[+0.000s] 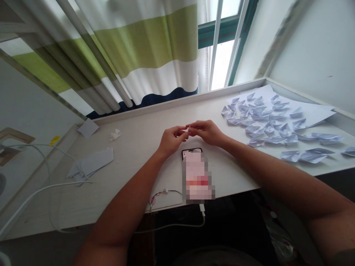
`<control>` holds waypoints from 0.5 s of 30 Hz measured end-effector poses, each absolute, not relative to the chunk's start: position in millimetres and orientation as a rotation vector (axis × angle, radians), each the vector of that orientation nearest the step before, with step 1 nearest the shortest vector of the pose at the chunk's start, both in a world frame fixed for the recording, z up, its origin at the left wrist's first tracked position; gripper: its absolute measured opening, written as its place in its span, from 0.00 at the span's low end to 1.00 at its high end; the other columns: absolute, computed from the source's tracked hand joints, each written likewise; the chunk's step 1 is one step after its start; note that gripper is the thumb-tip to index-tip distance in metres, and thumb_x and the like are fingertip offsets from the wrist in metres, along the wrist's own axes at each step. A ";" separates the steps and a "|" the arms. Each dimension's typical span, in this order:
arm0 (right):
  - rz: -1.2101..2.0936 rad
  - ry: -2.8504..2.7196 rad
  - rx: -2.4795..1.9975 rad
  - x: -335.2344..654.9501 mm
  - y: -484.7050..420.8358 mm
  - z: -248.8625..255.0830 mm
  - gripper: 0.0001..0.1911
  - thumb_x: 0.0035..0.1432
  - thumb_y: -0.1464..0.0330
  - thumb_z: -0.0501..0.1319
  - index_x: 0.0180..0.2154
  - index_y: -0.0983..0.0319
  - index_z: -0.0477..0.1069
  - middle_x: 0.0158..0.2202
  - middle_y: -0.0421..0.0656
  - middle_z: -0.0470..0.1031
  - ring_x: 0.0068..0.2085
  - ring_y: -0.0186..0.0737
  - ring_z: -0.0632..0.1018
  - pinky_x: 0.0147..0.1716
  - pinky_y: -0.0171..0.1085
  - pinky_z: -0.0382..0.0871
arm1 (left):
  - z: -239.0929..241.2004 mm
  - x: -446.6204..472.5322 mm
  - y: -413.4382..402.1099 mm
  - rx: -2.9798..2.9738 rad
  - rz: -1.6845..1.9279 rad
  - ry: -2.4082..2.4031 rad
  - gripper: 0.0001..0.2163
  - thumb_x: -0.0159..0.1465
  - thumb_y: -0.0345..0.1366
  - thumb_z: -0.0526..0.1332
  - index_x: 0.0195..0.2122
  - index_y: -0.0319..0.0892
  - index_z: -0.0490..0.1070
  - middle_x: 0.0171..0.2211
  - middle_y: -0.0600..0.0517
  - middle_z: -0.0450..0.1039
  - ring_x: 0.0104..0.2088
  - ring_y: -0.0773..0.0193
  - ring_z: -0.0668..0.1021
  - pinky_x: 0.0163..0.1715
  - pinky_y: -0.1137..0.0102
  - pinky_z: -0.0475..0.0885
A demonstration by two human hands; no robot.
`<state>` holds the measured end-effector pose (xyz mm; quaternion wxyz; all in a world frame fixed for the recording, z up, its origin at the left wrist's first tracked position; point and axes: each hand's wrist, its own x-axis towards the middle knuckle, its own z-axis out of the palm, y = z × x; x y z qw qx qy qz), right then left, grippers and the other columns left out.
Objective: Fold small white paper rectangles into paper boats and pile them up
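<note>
Up close, I see my left hand (171, 140) and right hand (207, 131) meeting fingertip to fingertip above the pale, faintly grained desk (138, 147), both pinched narrow on a tiny white scrap of paper (189, 129), too small to make out its shape; just below lies a flat phone (197, 173); crisp folded paper boats (266, 122) crowd the desk's right side; flat paper sheets (93, 162) rest left.

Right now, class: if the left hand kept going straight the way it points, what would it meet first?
Probably the right hand: the left hand points right toward it, fingertips already meeting around a small piece of paper.
</note>
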<state>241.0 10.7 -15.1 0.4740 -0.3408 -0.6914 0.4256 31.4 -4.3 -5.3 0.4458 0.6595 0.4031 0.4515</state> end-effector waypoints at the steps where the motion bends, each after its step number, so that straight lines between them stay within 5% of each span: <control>1: 1.031 -1.695 -0.835 241.3 10.9 -15.3 0.22 0.61 0.50 0.74 0.45 0.61 0.87 0.36 0.47 0.87 0.36 0.44 0.85 0.41 0.47 0.82 | -5.6 30.7 -4.2 1.625 1.114 0.992 0.19 0.61 0.45 0.76 0.48 0.37 0.83 0.34 0.45 0.86 0.34 0.59 0.85 0.38 0.64 0.82; 15: 0.761 -1.800 -0.999 234.0 -4.2 -1.2 0.12 0.62 0.57 0.72 0.40 0.58 0.87 0.40 0.47 0.89 0.40 0.49 0.88 0.45 0.47 0.81 | 7.0 31.1 -13.9 2.214 1.099 1.243 0.15 0.69 0.33 0.66 0.56 0.44 0.82 0.38 0.47 0.87 0.37 0.57 0.87 0.45 0.65 0.81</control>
